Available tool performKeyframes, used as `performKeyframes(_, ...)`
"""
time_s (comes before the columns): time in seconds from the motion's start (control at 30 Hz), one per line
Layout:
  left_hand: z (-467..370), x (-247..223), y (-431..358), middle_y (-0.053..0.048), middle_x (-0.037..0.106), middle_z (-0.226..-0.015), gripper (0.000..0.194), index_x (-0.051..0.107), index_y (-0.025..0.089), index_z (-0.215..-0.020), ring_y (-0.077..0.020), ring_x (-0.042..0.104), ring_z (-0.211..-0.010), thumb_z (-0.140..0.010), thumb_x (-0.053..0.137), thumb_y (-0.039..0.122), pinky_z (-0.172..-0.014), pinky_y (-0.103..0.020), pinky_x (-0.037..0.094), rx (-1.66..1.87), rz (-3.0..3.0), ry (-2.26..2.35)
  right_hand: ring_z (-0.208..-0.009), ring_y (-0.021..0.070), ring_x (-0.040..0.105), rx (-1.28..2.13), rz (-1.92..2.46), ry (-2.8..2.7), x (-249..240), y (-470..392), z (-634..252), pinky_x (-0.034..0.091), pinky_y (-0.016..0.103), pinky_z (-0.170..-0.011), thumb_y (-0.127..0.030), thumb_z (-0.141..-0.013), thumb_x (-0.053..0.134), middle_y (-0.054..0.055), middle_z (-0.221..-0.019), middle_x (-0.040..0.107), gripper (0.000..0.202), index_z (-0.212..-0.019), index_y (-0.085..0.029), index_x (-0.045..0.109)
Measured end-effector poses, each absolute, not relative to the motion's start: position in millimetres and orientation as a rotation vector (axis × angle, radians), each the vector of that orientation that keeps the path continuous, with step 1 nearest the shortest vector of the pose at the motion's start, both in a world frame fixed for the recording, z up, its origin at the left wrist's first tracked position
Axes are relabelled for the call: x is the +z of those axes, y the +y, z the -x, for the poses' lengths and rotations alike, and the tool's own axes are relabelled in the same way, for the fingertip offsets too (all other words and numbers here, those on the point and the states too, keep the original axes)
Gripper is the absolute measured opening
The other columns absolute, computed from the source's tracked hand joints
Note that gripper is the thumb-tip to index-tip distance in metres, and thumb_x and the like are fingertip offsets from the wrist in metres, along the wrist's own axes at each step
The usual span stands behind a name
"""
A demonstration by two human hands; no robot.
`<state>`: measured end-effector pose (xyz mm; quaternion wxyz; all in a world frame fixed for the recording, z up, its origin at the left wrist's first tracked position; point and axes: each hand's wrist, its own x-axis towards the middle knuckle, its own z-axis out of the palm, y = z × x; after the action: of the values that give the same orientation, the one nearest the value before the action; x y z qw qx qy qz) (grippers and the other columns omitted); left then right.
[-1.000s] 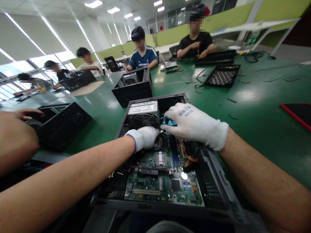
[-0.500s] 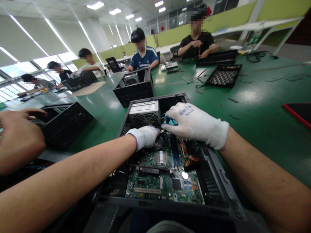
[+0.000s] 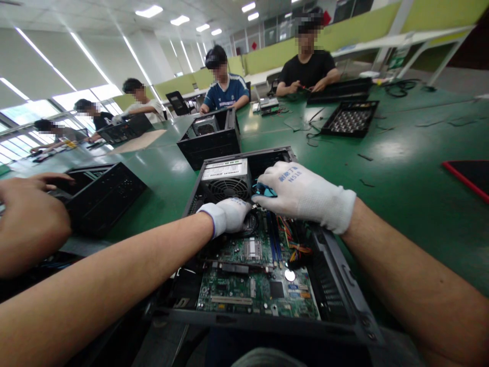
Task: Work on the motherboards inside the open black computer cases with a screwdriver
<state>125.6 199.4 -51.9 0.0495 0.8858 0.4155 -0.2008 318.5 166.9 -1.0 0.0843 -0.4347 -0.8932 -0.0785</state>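
Observation:
An opened black computer case (image 3: 349,285) lies before me, with a green motherboard (image 3: 263,295) and a power supply (image 3: 225,173) inside. My right hand (image 3: 294,188), in a white glove, is closed around blue-and-black-handled pliers (image 3: 267,190); their jaws are mostly hidden near my left fingers. Also gloved, my left hand (image 3: 231,214) is closed just below the power supply fan. It pinches at a looped black cable (image 3: 252,224), its fingertips partly hidden. Coloured wires (image 3: 296,244) run along the board's right side, beside the blue memory slots (image 3: 274,237).
A co-worker's hand (image 3: 34,224) is at the left, by another black case (image 3: 103,196). A further case (image 3: 212,140) stands ahead. A perforated black panel (image 3: 349,120), loose cables and a red-edged black object (image 3: 468,176) lie on the green table (image 3: 405,148).
My two hands hold nearly the same pose at the same spot in the case. Across the table, a co-worker has lowered a red-handled tool from upright to nearly flat.

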Motion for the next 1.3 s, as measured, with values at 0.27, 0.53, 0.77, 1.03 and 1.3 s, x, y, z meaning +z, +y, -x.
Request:
performKeyframes(0.27,-127,-49,197,-0.013,0.074,-0.126,0.044,0.069,0.015,-0.128,-0.0295,0.071,-0.117,-0.087,0.073,0.032,-0.103,-0.035,0.054,-0.628,-2.691,1.275,-0.102,0.029,0.064,-0.223,1.286,-2.657,-2,168,-319,0.042,0.037,-0.086,-0.054,-0.102,0.05,0.013,-0.107,0.073,0.043,-0.105,-0.016,0.071)
performKeyframes(0.53,-125,-52,201,-0.015,0.073,-0.13,0.054,0.066,0.015,-0.131,-0.0312,0.07,-0.12,-0.081,0.078,0.032,-0.104,-0.036,0.054,-0.632,-2.652,1.273,-0.104,0.0292,0.064,-0.229,1.289,-2.65,-3,168,-320,0.042,0.038,-0.087,-0.053,-0.102,0.051,0.014,-0.109,0.073,0.043,-0.107,-0.015,0.072)
performKeyframes(0.77,-128,-51,200,-0.016,0.073,-0.128,0.057,0.066,0.017,-0.129,-0.0338,0.071,-0.118,-0.076,0.081,0.032,-0.103,-0.04,0.056,-0.64,-2.623,1.305,-0.103,0.0281,0.064,-0.181,1.294,-2.627,-1,166,-319,0.043,0.037,-0.089,-0.052,-0.101,0.056,0.013,-0.105,0.074,0.041,-0.106,-0.015,0.074)
performKeyframes(1.03,-134,-51,201,-0.018,0.072,-0.129,0.061,0.067,0.015,-0.129,-0.0346,0.071,-0.119,-0.073,0.085,0.031,-0.105,-0.041,0.056,-0.65,-2.629,1.291,-0.103,0.0275,0.063,-0.154,1.297,-2.612,-3,166,-320,0.042,0.037,-0.088,-0.052,-0.1,0.058,0.011,-0.105,0.073,0.04,-0.107,-0.016,0.075)
performKeyframes(1.3,-139,-39,198,-0.017,0.073,-0.127,0.059,0.068,0.015,-0.128,-0.0355,0.072,-0.116,-0.076,0.08,0.039,-0.102,-0.04,0.058,-0.782,-2.641,1.227,-0.102,0.0273,0.063,-0.123,1.33,-2.598,1,163,-318,0.042,0.037,-0.088,-0.052,-0.1,0.059,0.012,-0.106,0.073,0.041,-0.108,-0.015,0.075)
